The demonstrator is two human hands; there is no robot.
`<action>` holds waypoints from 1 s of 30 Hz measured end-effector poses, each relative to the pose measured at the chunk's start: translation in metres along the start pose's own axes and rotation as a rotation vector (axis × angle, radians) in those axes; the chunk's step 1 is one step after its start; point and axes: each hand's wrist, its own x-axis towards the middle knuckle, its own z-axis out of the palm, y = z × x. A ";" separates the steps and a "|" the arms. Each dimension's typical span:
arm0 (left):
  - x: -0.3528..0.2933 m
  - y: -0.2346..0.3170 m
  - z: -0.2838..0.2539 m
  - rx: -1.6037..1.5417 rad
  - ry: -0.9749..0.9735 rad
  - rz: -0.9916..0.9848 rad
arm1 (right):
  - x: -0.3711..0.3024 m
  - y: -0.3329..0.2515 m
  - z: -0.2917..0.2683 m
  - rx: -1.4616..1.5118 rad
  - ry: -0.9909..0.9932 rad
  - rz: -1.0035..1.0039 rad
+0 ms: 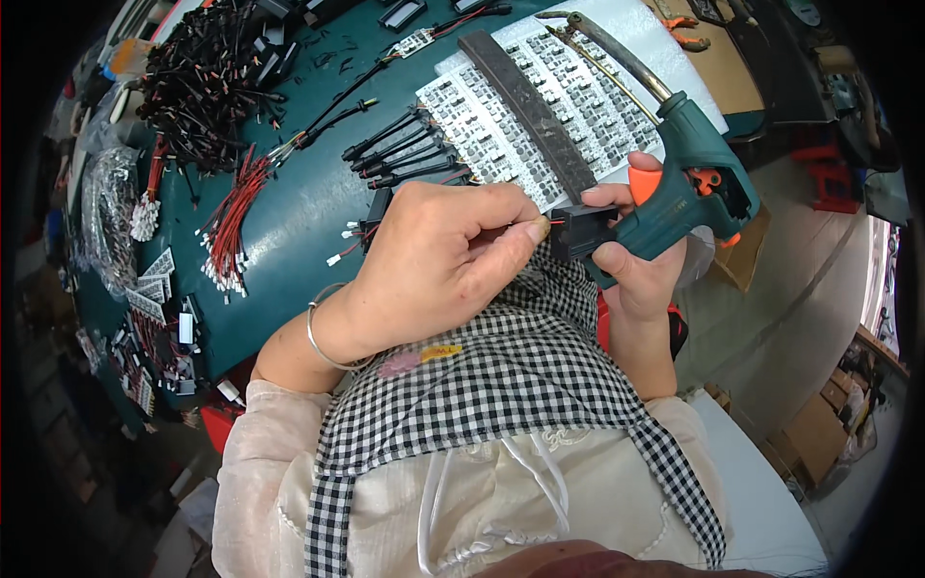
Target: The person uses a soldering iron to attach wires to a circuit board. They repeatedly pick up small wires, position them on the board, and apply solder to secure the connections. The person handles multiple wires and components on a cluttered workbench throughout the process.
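Observation:
My left hand (434,255) pinches a thin red wire (556,223) between thumb and forefinger. The wire runs into a small black plastic housing (580,231), which the thumb and fingertips of my right hand (644,275) grip. That same hand also carries a green soldering gun (672,193) with an orange trigger. Its bent metal barrel (624,58) points up and left, over white sheets of small circuit boards (540,101). Most of the palm and the fingers behind the gun are hidden. A dark metal bar (525,111) lies across the boards.
Black cable leads (405,154) lie left of the boards. Red wires with white connectors (226,226) spread on the green table mat (308,222). A heap of black cables (207,87) fills the far left. Orange-handled pliers (686,37) rest at the far right.

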 end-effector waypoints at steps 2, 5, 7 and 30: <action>-0.001 -0.001 0.001 -0.017 0.001 -0.006 | 0.000 0.002 -0.001 -0.020 -0.005 -0.011; -0.001 -0.001 0.001 -0.022 0.005 0.005 | 0.000 0.003 -0.002 -0.050 -0.007 -0.035; 0.000 0.000 0.001 -0.003 0.002 0.020 | 0.000 0.005 -0.003 -0.072 -0.014 -0.046; 0.002 -0.017 0.007 -0.183 0.065 0.064 | -0.012 0.022 0.007 -0.227 -0.171 0.089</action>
